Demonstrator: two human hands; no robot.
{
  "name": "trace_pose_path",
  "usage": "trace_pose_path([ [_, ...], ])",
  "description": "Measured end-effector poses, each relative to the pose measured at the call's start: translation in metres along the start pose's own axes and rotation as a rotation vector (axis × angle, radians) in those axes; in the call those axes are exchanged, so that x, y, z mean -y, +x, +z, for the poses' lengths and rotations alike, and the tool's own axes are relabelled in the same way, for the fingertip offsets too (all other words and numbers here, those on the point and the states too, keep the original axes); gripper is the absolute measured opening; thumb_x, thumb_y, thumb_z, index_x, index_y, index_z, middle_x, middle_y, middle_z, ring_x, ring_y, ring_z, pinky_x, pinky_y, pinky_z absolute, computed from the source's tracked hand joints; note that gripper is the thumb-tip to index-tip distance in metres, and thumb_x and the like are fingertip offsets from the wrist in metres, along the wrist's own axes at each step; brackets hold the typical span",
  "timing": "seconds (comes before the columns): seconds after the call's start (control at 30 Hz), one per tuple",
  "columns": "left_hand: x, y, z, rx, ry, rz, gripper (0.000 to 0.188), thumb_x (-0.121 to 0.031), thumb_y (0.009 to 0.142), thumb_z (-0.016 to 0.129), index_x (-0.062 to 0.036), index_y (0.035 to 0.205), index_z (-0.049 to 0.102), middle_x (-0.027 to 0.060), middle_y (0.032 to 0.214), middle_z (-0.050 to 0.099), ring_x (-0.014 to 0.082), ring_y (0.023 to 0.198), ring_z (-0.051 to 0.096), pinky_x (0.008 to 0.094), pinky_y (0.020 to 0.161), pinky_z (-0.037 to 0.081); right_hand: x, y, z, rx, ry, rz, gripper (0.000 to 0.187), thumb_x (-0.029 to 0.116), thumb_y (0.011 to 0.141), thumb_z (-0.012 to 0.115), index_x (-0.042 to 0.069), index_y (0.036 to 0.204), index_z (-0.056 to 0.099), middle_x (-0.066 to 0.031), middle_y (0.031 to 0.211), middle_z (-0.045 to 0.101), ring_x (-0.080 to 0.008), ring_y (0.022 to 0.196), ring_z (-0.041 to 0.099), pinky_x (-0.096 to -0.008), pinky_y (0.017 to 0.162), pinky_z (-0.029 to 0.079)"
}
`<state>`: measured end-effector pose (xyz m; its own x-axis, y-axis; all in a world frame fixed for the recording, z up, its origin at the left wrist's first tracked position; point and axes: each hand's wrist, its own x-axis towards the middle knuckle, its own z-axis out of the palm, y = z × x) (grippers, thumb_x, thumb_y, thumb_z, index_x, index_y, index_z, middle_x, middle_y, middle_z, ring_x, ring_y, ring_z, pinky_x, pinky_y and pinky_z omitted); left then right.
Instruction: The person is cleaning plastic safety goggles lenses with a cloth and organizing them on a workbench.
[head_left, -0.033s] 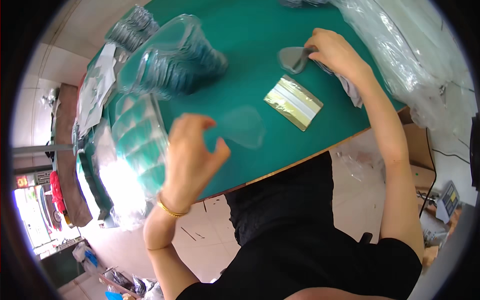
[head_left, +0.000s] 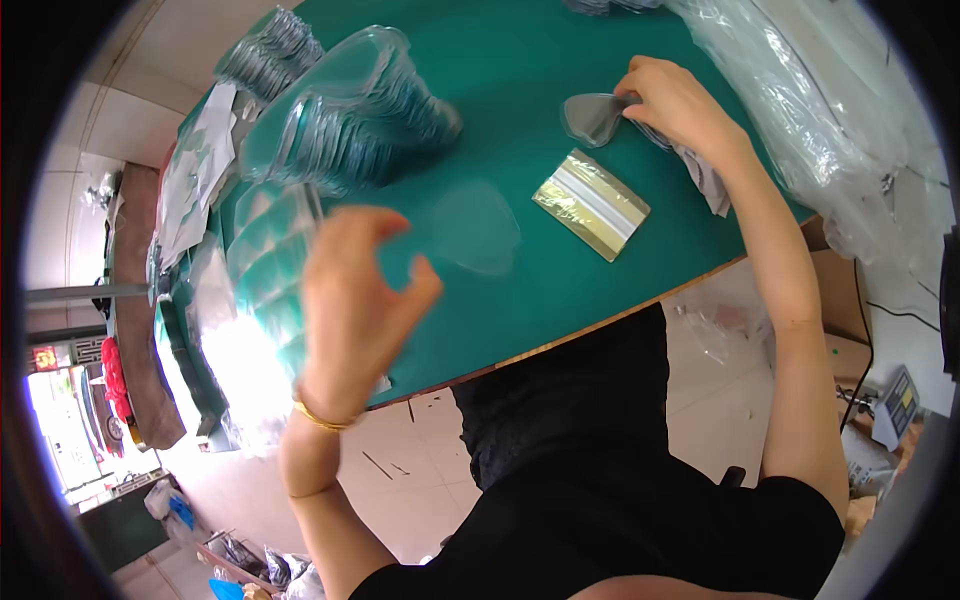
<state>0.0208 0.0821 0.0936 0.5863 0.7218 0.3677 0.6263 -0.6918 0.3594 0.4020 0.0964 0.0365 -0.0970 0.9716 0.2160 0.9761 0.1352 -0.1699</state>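
My left hand (head_left: 362, 295), slightly blurred and wearing a gold-coloured bracelet, is held over the left part of the green table top (head_left: 500, 75). Its thumb and fingers are apart with nothing between them. Just right of it a clear, rounded plastic film piece (head_left: 478, 230) lies on the green surface. My right hand (head_left: 680, 108) pinches the edge of a grey, see-through lens-shaped piece (head_left: 592, 118) at the right. A greyish cloth (head_left: 705, 182) sticks out from under that hand and wrist. Between the hands lies a flat gold-and-silver packet (head_left: 592, 205).
A long stack of clear curved plastic pieces (head_left: 350, 125) stands at the back left, with another stack (head_left: 270, 55) behind. Shiny clear plastic pieces (head_left: 268, 255) lie along the left edge. Clear plastic sheeting (head_left: 790, 110) covers the right side. A small scale (head_left: 895, 408) stands low right.
My left hand has moved left, away from the clear film piece. The film has shifted slightly left and up. The right hand has barely moved.
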Motion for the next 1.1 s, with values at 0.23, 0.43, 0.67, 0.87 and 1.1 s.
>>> trace_pose_path([
  [0.23,0.053,0.117,-0.083,-0.050,0.109,-0.061,0.036,-0.018,0.077,0.072,0.0033,0.106,0.069,0.0105,0.097,0.070,0.0177,0.092,0.065,0.0301,0.087,0.050,0.082,-0.022,-0.030,-0.020,0.188,-0.180,0.021,0.010,0.079,0.070,-0.001,0.097,0.070,-0.0124,0.094,0.059,-0.0299,0.089,0.062,-0.0387,0.077,0.051],
  [0.43,0.111,0.147,-0.086,0.238,-0.031,-0.032,0.041,-0.024,0.085,0.073,0.0038,0.114,0.066,0.0082,0.096,0.068,0.0147,0.091,0.063,0.0279,0.084,0.050,0.186,-0.042,0.031,0.233,0.261,-0.428,0.018,0.014,0.084,0.065,0.006,0.100,0.067,-0.0099,0.095,0.057,-0.0272,0.093,0.060,-0.0400,0.078,0.051],
  [0.67,0.039,0.014,-0.075,-0.246,0.126,0.045,0.029,-0.001,0.085,0.075,-0.0060,0.114,0.072,0.0058,0.101,0.071,0.0113,0.082,0.063,0.0251,0.078,0.051,0.076,-0.077,-0.004,-0.494,-0.053,0.059,0.022,0.023,0.089,0.069,0.013,0.107,0.073,-0.0079,0.107,0.066,-0.0272,0.099,0.061,-0.0380,0.085,0.049],
  [0.87,0.013,-0.080,0.029,0.170,-0.133,-0.268,0.067,-0.020,0.068,0.087,-0.0021,0.126,0.058,0.0156,0.117,0.053,0.0327,0.109,0.055,0.0404,0.091,0.048,0.026,-0.111,0.015,-0.272,0.101,0.391,0.023,0.013,0.094,0.062,0.011,0.116,0.071,-0.0084,0.112,0.068,-0.0228,0.097,0.067,-0.0300,0.086,0.051],
  [1.1,0.012,-0.107,0.051,0.078,-0.063,-0.333,0.070,-0.024,0.063,0.090,-0.0029,0.122,0.061,0.0126,0.117,0.049,0.0337,0.108,0.048,0.0428,0.093,0.044,0.169,-0.080,0.016,-0.065,0.639,-0.081,0.027,-0.007,0.081,0.068,0.006,0.105,0.072,-0.0038,0.104,0.067,-0.0129,0.086,0.063,-0.0226,0.070,0.051],
])
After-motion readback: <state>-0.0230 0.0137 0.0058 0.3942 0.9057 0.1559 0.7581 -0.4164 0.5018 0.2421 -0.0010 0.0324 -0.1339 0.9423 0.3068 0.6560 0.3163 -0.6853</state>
